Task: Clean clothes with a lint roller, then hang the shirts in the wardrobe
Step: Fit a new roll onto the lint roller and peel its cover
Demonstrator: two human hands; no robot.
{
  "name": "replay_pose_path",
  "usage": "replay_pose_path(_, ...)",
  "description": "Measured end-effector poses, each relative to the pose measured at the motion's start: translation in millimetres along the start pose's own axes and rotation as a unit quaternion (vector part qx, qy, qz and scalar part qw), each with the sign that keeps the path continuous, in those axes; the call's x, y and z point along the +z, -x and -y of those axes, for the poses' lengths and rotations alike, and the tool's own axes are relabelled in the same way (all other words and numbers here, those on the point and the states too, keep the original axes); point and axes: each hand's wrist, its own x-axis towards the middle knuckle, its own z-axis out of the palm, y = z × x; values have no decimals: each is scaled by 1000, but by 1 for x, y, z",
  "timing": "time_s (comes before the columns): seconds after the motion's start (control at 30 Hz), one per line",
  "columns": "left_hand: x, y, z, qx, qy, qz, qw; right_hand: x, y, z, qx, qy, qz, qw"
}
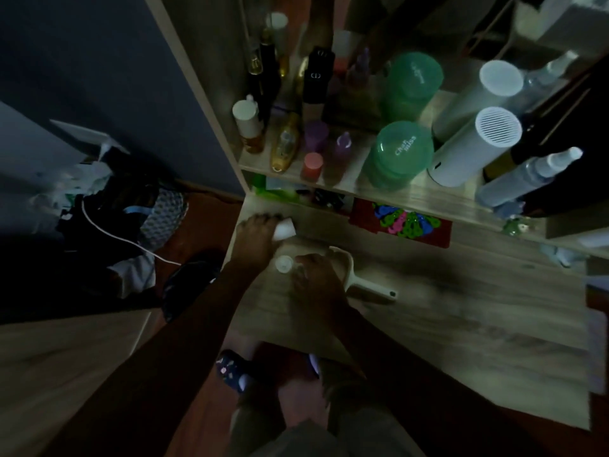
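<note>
White "chat miss" on the lid of the green jar (400, 153), "CD" monogram on the black box (314, 84), other labels unreadable

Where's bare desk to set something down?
Free: the desk right of the white handle, below the red card. Crowded: the shelf, packed with bottles and green tubs; left hand, holding a white cup, and right hand fill the desk's left corner.

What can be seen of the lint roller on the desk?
The lint roller lies flat on the pale wood-look desk, cream plastic by its look. Its slim handle runs toward the picture's lower right and ends in a dark hole. A curved guard arches behind the head; a round pale end shows at the left. The right hand covers the head, grip unclear. The left hand holds a white cap apart from it.
</note>
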Motion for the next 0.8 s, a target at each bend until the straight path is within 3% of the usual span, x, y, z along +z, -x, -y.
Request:
replay_pose_path(0.1,-8,16,10,-8,100,-21,995,2,-14,6,74,-31,57,995)
replay_pose_path(0.2,-19,37,18,-30,181,-34,983,3,-18,8,43,-20,69,996)
replay_pose_path(0.57,-49,91,7,-79,256,-67,961,-17,-23,15,40,-49,65,996)
replay_pose_path(0.63,-57,99,1,-72,277,-82,955,-33,-27,22,40,-115,64,990)
replay_pose_path(0.7,-66,106,-5,-68,296,-88,949,-51,-27,34,43,-206,-4,978)
replay_pose_path(0.8,-81,116,-12,-70,315,-85,943,-83,-23,50,40,-346,-69,935)
